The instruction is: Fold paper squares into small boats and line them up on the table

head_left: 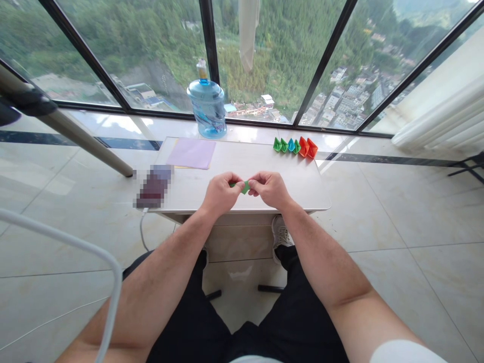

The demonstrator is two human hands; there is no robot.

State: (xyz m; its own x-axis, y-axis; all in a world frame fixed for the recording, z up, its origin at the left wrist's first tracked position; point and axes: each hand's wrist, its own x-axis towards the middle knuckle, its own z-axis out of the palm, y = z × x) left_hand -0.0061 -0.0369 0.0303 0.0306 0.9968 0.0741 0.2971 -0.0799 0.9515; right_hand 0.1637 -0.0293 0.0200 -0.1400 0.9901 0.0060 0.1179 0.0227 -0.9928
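Both hands met over the near middle of the table (302, 191), and the green paper (245, 187) sat between them, just above the top rather than on it. The left hand (220, 192) had thumb and forefinger closed on the paper's left end, and the right hand (269, 187) pinched its right end the same way, the other fingers curled in. The piece was small and mostly hidden by the fingertips, so the main risk, as I judged it, was a crease going off line or the paper tearing if the two pinches pulled against each other. A slackened grip could also have dropped it off the near edge to the floor, since the hands worked close to that edge. The row of folded paper shapes (295, 146), green, blue and red, stood at the far right edge, well apart from the hands, yet so near the rim that a knock to the table might have tipped them off. The purple sheet (191, 153) lay flat at the far left. As for writing, none could be read: the jug (207, 108) on the sill behind bore a blue label too small to make out, and the item (153, 187) at the table's left edge was blurred.
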